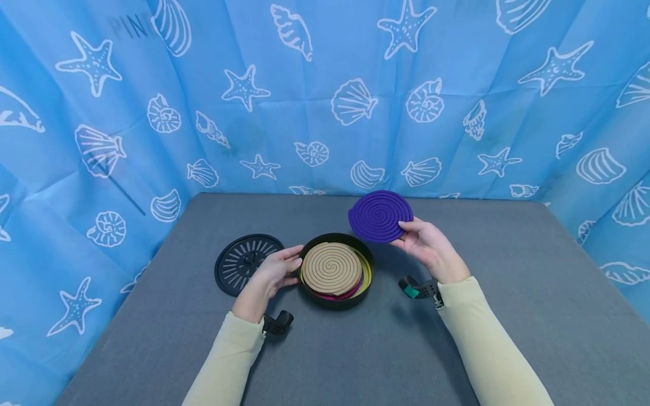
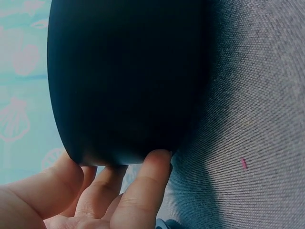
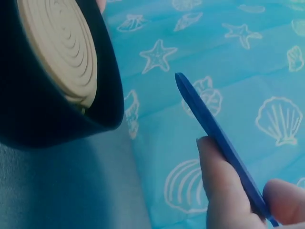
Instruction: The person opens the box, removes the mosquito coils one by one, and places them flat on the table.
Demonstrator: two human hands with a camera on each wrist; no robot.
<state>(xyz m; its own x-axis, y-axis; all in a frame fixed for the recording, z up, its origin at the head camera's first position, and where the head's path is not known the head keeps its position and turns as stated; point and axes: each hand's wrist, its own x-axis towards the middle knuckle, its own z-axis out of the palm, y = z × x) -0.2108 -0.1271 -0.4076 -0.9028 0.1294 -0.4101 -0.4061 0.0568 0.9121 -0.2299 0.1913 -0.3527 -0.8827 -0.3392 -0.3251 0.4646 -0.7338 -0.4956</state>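
Note:
My right hand (image 1: pixel 425 248) holds up a flat purple mosquito coil (image 1: pixel 380 216) by its right edge, thumb on its face and fingers behind. In the right wrist view the coil (image 3: pixel 214 129) appears edge-on. A round black tin (image 1: pixel 336 304) stands on the table, below and left of that coil. Inside it a tan coil (image 1: pixel 331 268) lies on top, with pink and yellow coils (image 1: pixel 367 275) partly showing beneath. My left hand (image 1: pixel 274 272) grips the tin's left side, thumb near the rim; in the left wrist view its fingers (image 2: pixel 143 191) press the dark wall.
A black slotted lid (image 1: pixel 241 262) lies flat on the grey table (image 1: pixel 355 361), left of the tin and partly behind my left hand. A blue curtain (image 1: pixel 325 73) with shells and starfish hangs along the back and both sides. Each wrist wears a dark strap (image 1: pixel 421 288).

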